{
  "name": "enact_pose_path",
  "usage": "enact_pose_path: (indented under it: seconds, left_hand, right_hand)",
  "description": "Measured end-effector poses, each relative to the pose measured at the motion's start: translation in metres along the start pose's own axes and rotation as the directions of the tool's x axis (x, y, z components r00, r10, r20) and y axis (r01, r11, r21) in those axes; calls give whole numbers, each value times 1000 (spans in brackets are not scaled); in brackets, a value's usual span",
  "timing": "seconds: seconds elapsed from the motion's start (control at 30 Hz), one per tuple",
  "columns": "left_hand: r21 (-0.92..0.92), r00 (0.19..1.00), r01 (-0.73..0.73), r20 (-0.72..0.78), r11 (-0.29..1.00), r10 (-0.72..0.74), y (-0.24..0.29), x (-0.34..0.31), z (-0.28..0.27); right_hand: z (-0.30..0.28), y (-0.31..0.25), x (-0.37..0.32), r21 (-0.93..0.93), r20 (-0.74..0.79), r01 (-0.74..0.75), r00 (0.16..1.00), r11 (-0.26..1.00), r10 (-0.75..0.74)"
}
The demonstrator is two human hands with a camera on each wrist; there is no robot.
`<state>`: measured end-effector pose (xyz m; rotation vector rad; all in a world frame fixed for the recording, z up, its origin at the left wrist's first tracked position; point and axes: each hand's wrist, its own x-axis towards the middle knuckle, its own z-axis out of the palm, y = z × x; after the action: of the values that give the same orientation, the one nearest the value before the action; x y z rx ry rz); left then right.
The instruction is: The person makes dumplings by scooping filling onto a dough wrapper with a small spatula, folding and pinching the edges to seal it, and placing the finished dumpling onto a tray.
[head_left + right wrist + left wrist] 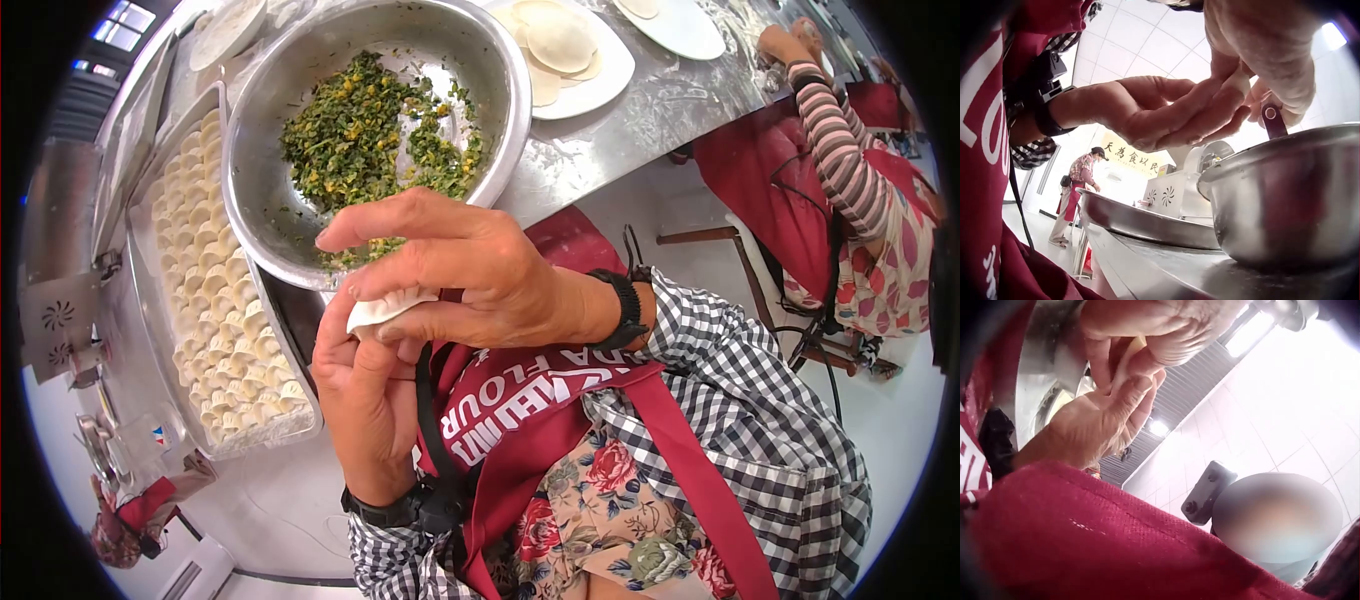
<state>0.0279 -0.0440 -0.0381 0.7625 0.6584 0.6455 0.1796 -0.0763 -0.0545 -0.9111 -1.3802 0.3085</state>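
Observation:
Both hands hold one white folded dumpling (385, 308) in front of the bowl. The right hand (470, 265) pinches its edge from above between thumb and fingers. Beneath it, the left hand (365, 390) has its thumb and fingers around the lower side. A metal bowl (250, 215) of chopped green and yellow filling (345, 135) lies just beyond the hands. In the left wrist view a pale strip of dough (1124, 362) shows between the fingers; in the right wrist view the dumpling (1239, 81) is mostly hidden by them.
A tray (312, 418) with rows of dumplings is left of the bowl. Plates (615, 75) of round wrappers stand beyond it on the floured metal table (600, 150). Another person's striped sleeve (835, 125) is at the right; one more person (1079, 178) stands far back.

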Motion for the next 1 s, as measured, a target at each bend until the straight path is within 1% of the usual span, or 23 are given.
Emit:
enact_pose_path:
  seconds: [0.03, 0.07, 0.13, 0.17, 0.2, 0.23, 0.27, 0.33, 0.37, 0.43, 0.47, 0.53, 0.63, 0.67, 0.73, 0.77, 0.83, 0.87, 0.9, 0.93, 0.97, 1.0]
  left_hand:
    - [-52, 1000, -14, -14, 999, 13, -1, 0, -1]
    - [-53, 1000, -14, -15, 998, 13, -1, 0, 1]
    - [27, 997, -42, -68, 999, 44, 0, 0, 12]
    - [26, 997, -42, -68, 999, 44, 0, -1, 12]
    - [195, 993, -97, -50, 976, 109, 0, -1, 13]
    - [357, 985, -151, -21, 922, 169, -1, -2, 14]
    - [356, 986, -149, -22, 923, 167, -3, -2, 14]
    - [571, 955, -272, 58, 775, 292, -6, -2, 14]
    - [571, 954, -272, 58, 775, 293, -5, -3, 13]
    - [626, 979, -186, 51, 757, 198, -2, -4, 8]
    - [627, 979, -185, 50, 757, 197, -1, -4, 5]
    - [528, 992, -124, 87, 840, 91, 2, -3, -2]
    - [545, 987, -161, 106, 823, 123, 4, 0, 1]
    - [545, 987, -161, 106, 823, 123, 4, 1, 1]
    - [571, 979, -197, 75, 797, 189, 1, 2, 2]
    - [571, 979, -197, 75, 797, 189, 0, 1, 3]
    - [495, 980, -191, 45, 848, 194, -2, 1, 3]
    - [495, 980, -192, 46, 847, 195, -3, 0, 3]
    - [303, 992, -118, -12, 946, 128, -2, 0, 3]
    - [93, 997, -43, -54, 995, 48, -2, -1, 3]
    - [93, 997, -43, -53, 995, 48, -3, -1, 2]
    - [20, 998, -30, -50, 999, 31, -5, 0, 5]
  right_hand:
    - [1, -1, 1, -18, -15, -5, 1000, 1000, 5]
    - [1, 1, 0, -17, -13, -6, 1000, 1000, 6]
    - [1, 8, -3, -71, 30, 68, 997, 995, -66]
    - [2, 8, -4, -72, 30, 68, 997, 995, -66]
    - [3, 9, -3, -56, 26, 70, 997, 996, -69]
    - [3, 9, -4, -40, 21, 72, 997, 997, -71]
    - [2, 9, -4, -41, 21, 70, 997, 997, -70]
    - [1, 8, -3, -81, 32, 83, 996, 993, -80]
    - [0, 8, -4, -81, 33, 83, 996, 993, -81]
    - [-1, 7, -4, -93, 62, 84, 995, 992, -79]
    - [-2, 5, -4, -92, 62, 84, 995, 992, -78]
    - [-3, 1, -3, -83, 81, 17, 997, 996, -11]
    - [-1, 1, -1, -72, 42, -23, 999, 997, 26]
    - [-1, 2, -1, -73, 42, -23, 999, 997, 26]
    - [-2, 4, -5, -25, 70, 8, 998, 1000, -6]
    - [-1, 6, -6, -25, 71, 8, 997, 1000, -6]
    - [3, 8, -8, -25, 39, 6, 999, 1000, -5]
    - [4, 8, -8, -25, 38, 8, 999, 1000, -7]
    - [5, 8, -7, -17, 15, 9, 1000, 1000, -8]
    - [6, 7, -6, -8, -8, 9, 1000, 1000, -9]
    - [7, 6, -5, -9, -9, 9, 1000, 1000, -9]
    - [4, 6, -2, -14, -13, -2, 1000, 1000, 2]
